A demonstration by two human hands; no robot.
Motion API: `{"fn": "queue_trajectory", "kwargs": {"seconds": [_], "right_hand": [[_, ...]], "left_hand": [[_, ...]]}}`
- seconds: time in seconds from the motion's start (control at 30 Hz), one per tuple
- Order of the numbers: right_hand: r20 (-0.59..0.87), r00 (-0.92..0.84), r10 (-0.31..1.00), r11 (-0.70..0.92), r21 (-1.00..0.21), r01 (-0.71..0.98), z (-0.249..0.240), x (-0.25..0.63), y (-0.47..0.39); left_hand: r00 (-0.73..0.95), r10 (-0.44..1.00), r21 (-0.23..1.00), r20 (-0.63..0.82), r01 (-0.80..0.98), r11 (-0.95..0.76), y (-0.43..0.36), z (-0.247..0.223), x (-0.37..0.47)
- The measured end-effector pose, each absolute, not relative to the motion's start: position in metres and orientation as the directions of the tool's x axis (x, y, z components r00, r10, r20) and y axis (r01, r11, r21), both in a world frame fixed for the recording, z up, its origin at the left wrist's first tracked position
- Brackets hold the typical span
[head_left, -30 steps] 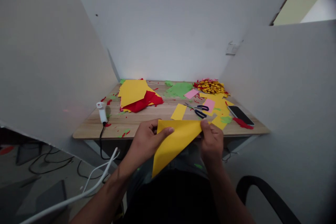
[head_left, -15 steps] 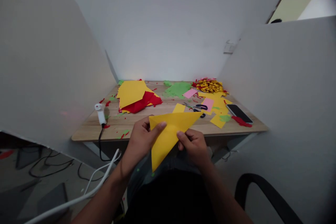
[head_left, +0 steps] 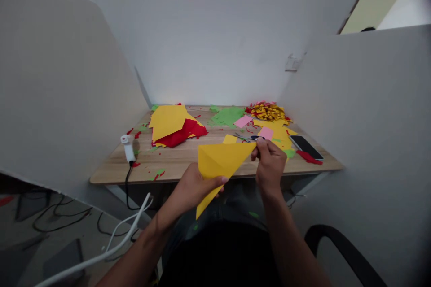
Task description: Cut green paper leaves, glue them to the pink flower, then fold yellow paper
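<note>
A yellow paper folded into a triangle (head_left: 220, 158) is held between my hands above the desk's front edge. My left hand (head_left: 201, 187) grips its lower part, thumb on top and fingers behind. With fingers pinched, my right hand (head_left: 271, 161) holds the paper's upper right corner. Just beyond that corner lie dark-handled scissors (head_left: 249, 137), partly hidden by the right hand. Behind the folded paper rests a small yellow piece (head_left: 230, 139).
The wooden desk (head_left: 114, 171) bears yellow sheets (head_left: 167, 121), red paper (head_left: 180, 135), green paper (head_left: 229, 115), a pile of yellow folded pieces (head_left: 268, 112), a phone (head_left: 306, 147) and a white corded device (head_left: 128, 149). Partitions flank both sides.
My right hand has moved up and right from the paper's lower right edge to its upper right corner. My left hand has slid down and right along the paper.
</note>
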State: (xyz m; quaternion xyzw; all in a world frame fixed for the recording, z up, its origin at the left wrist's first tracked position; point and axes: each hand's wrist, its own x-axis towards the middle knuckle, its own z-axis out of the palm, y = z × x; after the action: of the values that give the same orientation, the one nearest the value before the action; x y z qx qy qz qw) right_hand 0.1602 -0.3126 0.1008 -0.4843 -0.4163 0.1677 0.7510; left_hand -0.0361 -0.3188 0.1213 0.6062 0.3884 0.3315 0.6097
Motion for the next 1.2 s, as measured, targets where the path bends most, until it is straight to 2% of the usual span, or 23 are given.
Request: {"fn": "queue_trajectory", "kwargs": {"seconds": [0.13,0.23,0.33,0.4,0.5,0.57,0.67,0.77,0.97,1.03,1.13,1.2], "right_hand": [[0.386,0.697,0.604,0.530,-0.848,0.011,0.104,0.166,-0.300],[0.353,0.576,0.738,0.485,-0.870,-0.089,0.095,0.153,-0.312],[0.355,0.306,0.883,0.372,-0.928,0.005,0.085,0.136,-0.327],[0.362,0.306,0.880,0.357,-0.931,0.076,0.082,0.133,-0.332],[0.362,0.399,0.842,0.378,-0.925,0.041,0.084,0.138,-0.332],[0.343,0.327,0.881,0.357,-0.934,0.016,0.085,0.141,-0.330],[0.309,0.210,0.928,0.303,-0.951,0.063,0.082,0.138,-0.328],[0.324,0.331,0.886,0.315,-0.946,0.083,0.074,0.140,-0.323],[0.260,0.648,0.716,0.410,-0.908,-0.090,0.055,0.179,-0.294],[0.242,0.615,0.751,0.374,-0.923,-0.092,0.049,0.190,-0.277],[0.244,0.502,0.829,0.320,-0.945,-0.069,0.038,0.193,-0.243],[0.253,0.417,0.873,0.295,-0.955,-0.038,0.029,0.186,-0.219]], "left_hand": [[0.444,0.889,0.993,-0.112,0.090,0.080,-0.313,0.122,-0.042],[0.399,0.915,0.997,-0.062,0.068,0.038,-0.308,0.120,-0.042],[0.396,0.918,0.998,0.021,0.048,-0.043,-0.305,0.116,-0.040],[0.413,0.911,0.998,0.016,0.044,-0.038,-0.305,0.112,-0.039],[0.432,0.899,0.997,-0.071,0.049,0.054,-0.307,0.108,-0.037],[0.434,0.897,0.996,-0.086,0.035,0.078,-0.308,0.107,-0.036],[0.443,0.894,0.998,-0.067,0.009,0.070,-0.305,0.106,-0.033],[0.508,0.857,0.996,-0.083,0.003,0.094,-0.303,0.103,-0.029],[0.563,0.817,0.992,-0.122,0.050,0.114,-0.283,0.082,-0.030],[0.529,0.843,0.995,-0.096,0.043,0.087,-0.265,0.074,-0.030],[0.376,0.926,0.995,0.043,-0.102,-0.005,-0.230,0.061,-0.020],[0.332,0.941,0.983,0.065,-0.183,-0.003,-0.207,0.051,-0.007]]}}
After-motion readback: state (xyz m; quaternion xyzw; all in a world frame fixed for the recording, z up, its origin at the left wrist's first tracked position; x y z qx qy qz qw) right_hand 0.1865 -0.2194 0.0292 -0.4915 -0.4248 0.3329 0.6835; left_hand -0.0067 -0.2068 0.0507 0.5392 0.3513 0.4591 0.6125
